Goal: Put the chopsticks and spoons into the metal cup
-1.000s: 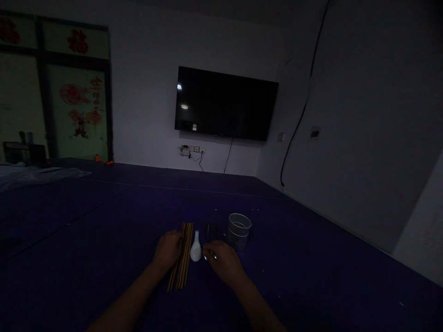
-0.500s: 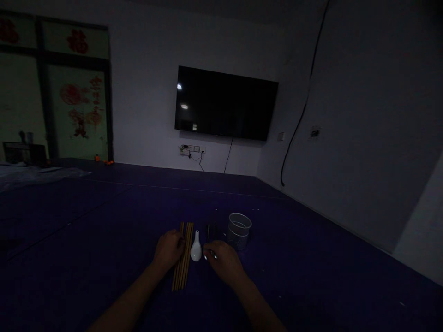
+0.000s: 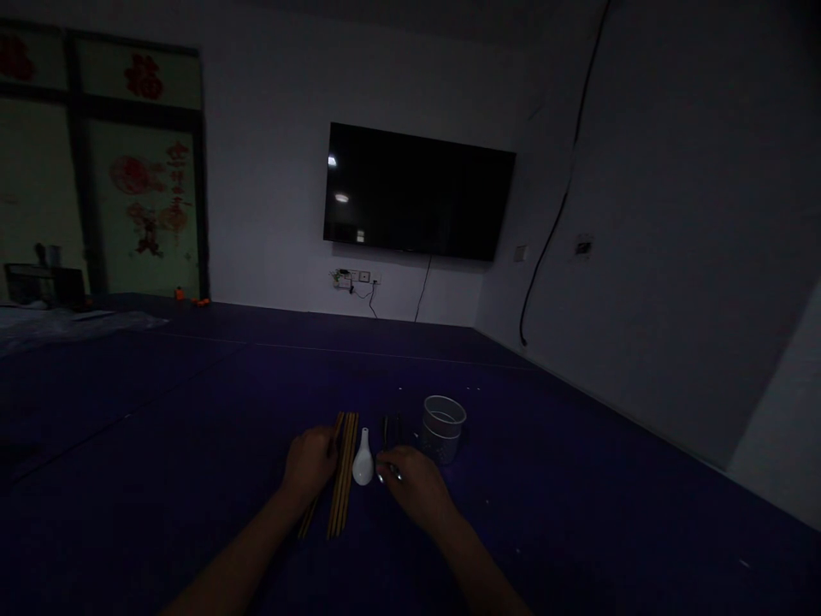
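My left hand (image 3: 311,462) is closed around a pair of wooden chopsticks (image 3: 309,518), their lower ends slanting out toward me. Just right of it, several more chopsticks (image 3: 344,488) lie side by side on the dark purple surface. A white soup spoon (image 3: 363,467), bowl end nearest me, rests between the two hands. My right hand (image 3: 416,481) has its fingers bent in a pinch over shiny metal cutlery with dark handles (image 3: 386,428); the fingers hide most of it. Beyond that hand stands a round metal perforated holder (image 3: 442,428).
The purple surface (image 3: 256,402) stretches to the walls. Clear plastic sheeting (image 3: 83,323) and small orange items (image 3: 201,302) lie far left. A black television (image 3: 420,192) hangs on the back wall, and a black cable (image 3: 545,244) runs down the right wall. The room is dim.
My left hand has drawn the chopsticks' near ends leftward, opening a gap from the other chopsticks. My right hand stays nearly still at the cutlery.
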{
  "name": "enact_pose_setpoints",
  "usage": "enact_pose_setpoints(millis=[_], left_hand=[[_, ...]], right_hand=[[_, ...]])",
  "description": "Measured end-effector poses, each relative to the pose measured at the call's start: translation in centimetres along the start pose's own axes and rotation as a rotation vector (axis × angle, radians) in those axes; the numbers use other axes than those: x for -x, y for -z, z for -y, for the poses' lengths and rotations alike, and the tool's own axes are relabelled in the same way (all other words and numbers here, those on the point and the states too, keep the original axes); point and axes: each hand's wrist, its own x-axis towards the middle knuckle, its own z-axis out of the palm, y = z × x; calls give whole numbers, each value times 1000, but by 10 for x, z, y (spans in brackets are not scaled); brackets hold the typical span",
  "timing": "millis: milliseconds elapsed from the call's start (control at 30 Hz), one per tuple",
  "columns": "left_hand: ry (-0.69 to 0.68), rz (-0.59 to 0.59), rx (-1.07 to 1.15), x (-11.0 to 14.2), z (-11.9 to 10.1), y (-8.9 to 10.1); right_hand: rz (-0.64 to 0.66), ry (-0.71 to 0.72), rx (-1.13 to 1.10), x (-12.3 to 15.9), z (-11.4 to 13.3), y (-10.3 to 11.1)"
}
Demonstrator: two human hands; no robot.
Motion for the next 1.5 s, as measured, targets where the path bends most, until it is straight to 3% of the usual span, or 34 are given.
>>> enact_pose_setpoints(millis=[433,1500], left_hand=[[115,41,-130,3,-2,5],[75,108,-183,5,-7,12]], right_hand=[[33,-11,-6,-1,-1,0],[15,6,-5,0,1,0]])
